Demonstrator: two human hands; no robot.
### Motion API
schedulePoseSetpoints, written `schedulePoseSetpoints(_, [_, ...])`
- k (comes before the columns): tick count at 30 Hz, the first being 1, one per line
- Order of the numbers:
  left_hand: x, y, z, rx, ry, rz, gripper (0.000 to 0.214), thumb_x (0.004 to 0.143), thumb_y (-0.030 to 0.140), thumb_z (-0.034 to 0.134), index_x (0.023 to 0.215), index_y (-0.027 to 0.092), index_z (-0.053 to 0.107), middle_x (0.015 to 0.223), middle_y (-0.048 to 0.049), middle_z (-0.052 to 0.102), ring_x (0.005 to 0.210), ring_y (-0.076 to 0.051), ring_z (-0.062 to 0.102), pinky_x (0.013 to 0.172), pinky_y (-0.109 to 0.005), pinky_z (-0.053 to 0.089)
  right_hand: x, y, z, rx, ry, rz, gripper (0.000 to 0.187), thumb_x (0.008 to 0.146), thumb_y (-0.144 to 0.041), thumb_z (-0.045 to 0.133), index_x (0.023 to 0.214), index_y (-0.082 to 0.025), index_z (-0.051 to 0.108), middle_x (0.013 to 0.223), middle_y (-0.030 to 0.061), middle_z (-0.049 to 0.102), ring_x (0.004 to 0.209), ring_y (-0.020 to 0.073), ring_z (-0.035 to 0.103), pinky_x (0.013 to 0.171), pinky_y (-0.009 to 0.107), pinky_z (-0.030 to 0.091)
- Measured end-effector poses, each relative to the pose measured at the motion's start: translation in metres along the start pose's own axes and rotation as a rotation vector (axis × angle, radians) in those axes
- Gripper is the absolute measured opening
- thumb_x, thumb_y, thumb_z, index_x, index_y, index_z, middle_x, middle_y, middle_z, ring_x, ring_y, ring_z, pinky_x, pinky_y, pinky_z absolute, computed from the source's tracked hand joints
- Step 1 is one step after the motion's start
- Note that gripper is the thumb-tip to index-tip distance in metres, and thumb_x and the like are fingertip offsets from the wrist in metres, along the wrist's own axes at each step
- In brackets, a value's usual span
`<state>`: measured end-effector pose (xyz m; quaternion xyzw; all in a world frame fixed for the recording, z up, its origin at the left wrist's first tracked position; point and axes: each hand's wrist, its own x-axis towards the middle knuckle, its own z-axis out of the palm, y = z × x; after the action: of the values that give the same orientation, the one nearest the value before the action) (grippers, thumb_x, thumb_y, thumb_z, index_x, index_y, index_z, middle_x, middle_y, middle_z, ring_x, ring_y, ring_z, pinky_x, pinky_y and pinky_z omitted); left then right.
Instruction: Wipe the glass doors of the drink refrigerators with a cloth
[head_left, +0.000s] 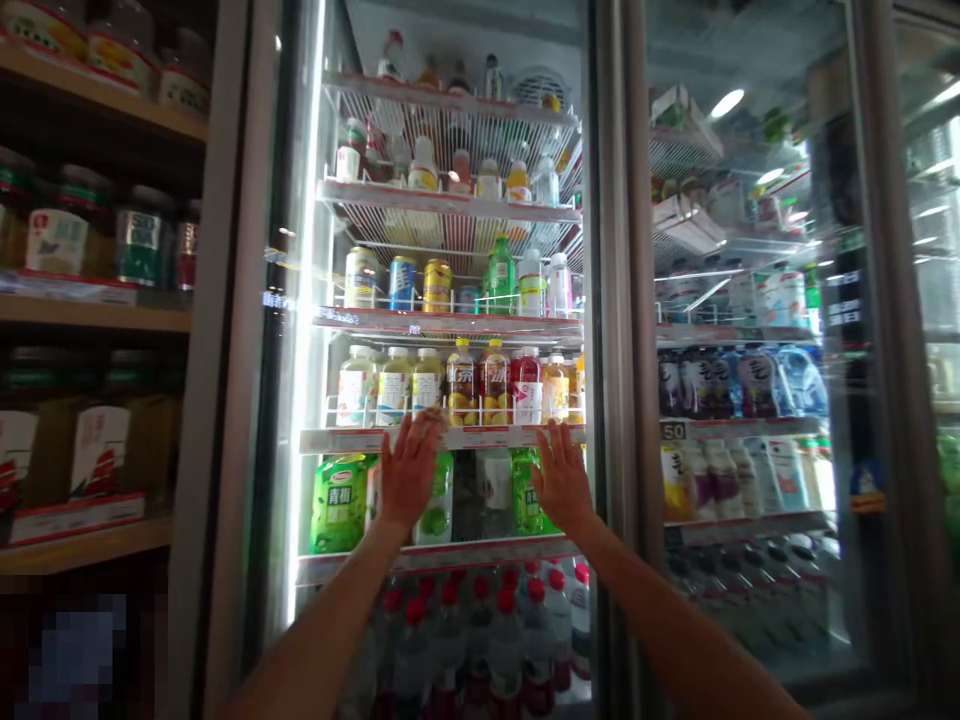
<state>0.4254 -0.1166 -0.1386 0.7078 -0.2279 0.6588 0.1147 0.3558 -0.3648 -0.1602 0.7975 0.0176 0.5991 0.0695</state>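
grey-framed glass drinks cooler meets both hands at mid-height: the left hand and the right hand lie flat, fingers straight and spread, gripping nothing, over the white shelf rail with red price labels and the green plastic tea bottles just below. whether the palms touch a pane or reach past an open door i cannot tell; a hard shove could, i judge, topple the crowded bottles or let a palm skid
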Motion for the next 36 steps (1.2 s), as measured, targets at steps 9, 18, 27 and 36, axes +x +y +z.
schedulePoseSetpoints(9, [0.007, 0.025, 0.003, -0.009, -0.014, 0.039, 0.045, 0.087, 0.017, 0.037, 0.13, 0.024, 0.045, 0.141, -0.0068, 0.039, 0.134, -0.023, 0.026, 0.109, -0.046, 0.022, 0.0, -0.004, 0.0, 0.027, 0.001, 0.029, 0.06, 0.085, -0.015, 0.04, 0.142, -0.015, 0.021, 0.149, 0.0128, 0.019, 0.139, 0.0276, 0.006, 0.105, 0.051, 0.026])
schedulePoseSetpoints(18, [0.023, 0.006, -0.002, 0.009, 0.037, -0.121, 0.045, 0.086, 0.016, 0.036, 0.131, 0.019, 0.043, 0.141, -0.0111, 0.039, 0.135, -0.025, 0.025, 0.109, -0.05, 0.019, -0.002, 0.005, -0.001, 0.076, 0.009, -0.023, 0.058, 0.083, -0.01, 0.037, 0.14, -0.015, 0.027, 0.147, 0.0116, 0.026, 0.139, 0.0254, 0.012, 0.106, 0.048, 0.028])
schedulePoseSetpoints(27, [0.027, 0.076, 0.016, -0.115, -0.055, 0.033, 0.047, 0.087, 0.016, 0.035, 0.133, 0.02, 0.039, 0.141, -0.0062, 0.038, 0.133, -0.022, 0.031, 0.106, -0.043, 0.028, 0.013, -0.03, -0.015, 0.345, 0.119, -0.175, 0.055, 0.084, -0.01, 0.032, 0.139, -0.015, 0.03, 0.144, 0.0122, 0.033, 0.136, 0.0204, 0.024, 0.107, 0.044, 0.031])
schedulePoseSetpoints(36, [-0.008, 0.006, 0.005, -0.066, -0.018, 0.138, 0.079, 0.08, 0.05, 0.047, 0.141, 0.009, 0.017, 0.14, -0.0193, 0.037, 0.133, -0.028, 0.03, 0.11, -0.048, 0.011, 0.045, -0.091, -0.007, 0.342, 0.043, -0.147, 0.047, 0.087, -0.03, 0.042, 0.134, -0.021, 0.039, 0.141, 0.0124, 0.036, 0.132, 0.0244, 0.03, 0.106, 0.048, 0.027])
